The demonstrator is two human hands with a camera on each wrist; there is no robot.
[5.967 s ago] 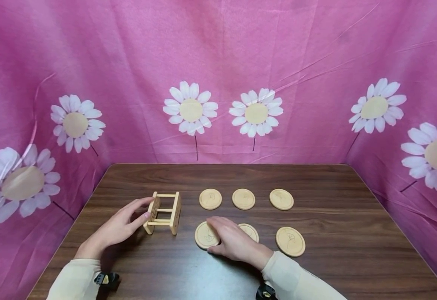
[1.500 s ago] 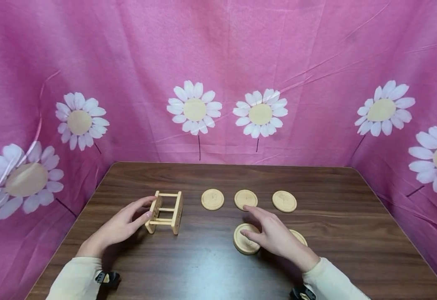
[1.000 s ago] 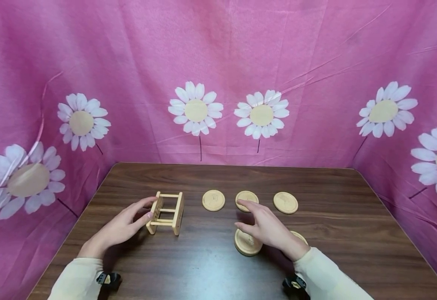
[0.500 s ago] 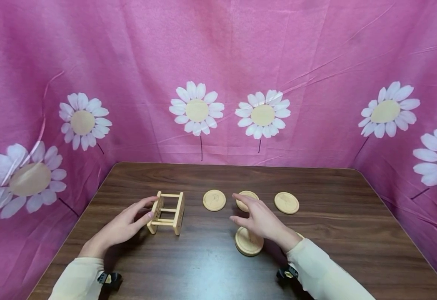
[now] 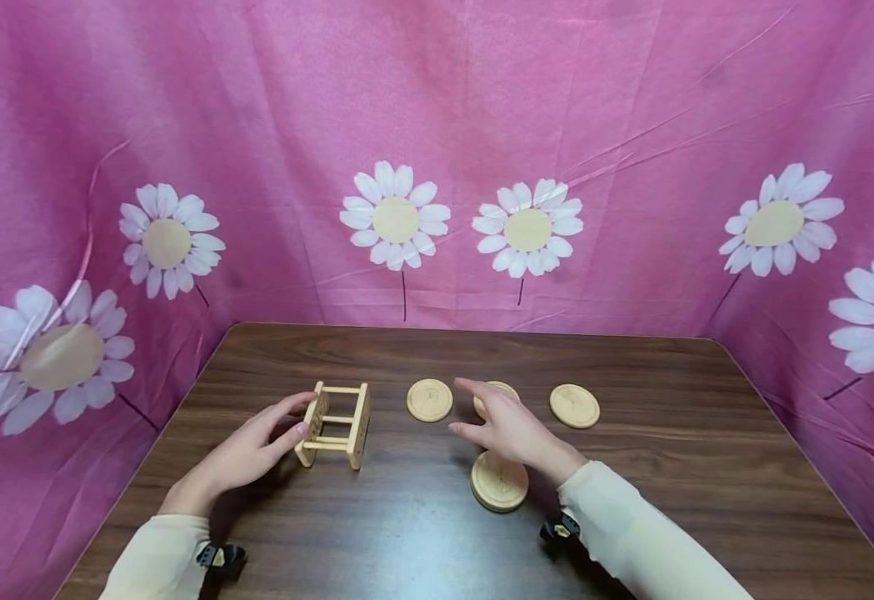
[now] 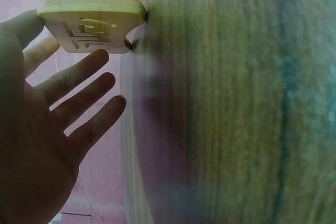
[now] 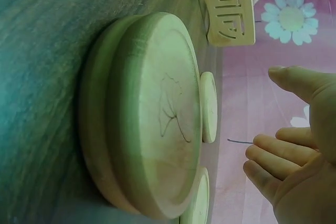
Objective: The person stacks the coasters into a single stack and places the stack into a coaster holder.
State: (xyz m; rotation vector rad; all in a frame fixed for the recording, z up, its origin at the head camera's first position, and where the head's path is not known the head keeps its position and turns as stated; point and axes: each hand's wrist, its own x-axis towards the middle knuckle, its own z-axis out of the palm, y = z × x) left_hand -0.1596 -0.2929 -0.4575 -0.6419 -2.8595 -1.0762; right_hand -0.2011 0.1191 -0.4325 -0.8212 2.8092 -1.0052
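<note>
Wooden rack [image 5: 360, 425], left, touched by splayed left hand [image 5: 245, 447]: could be tipped by a push. Disc stack [image 5: 500, 483], near right: top disc [image 7: 176, 103] could be dislodged if brushed by wide, empty right hand [image 5: 510, 427].

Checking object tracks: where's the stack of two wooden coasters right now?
In the head view, the two-coaster stack lies on the dark wood table, right of centre, just below the right hand in the picture and right of the wooden rack.
</note>
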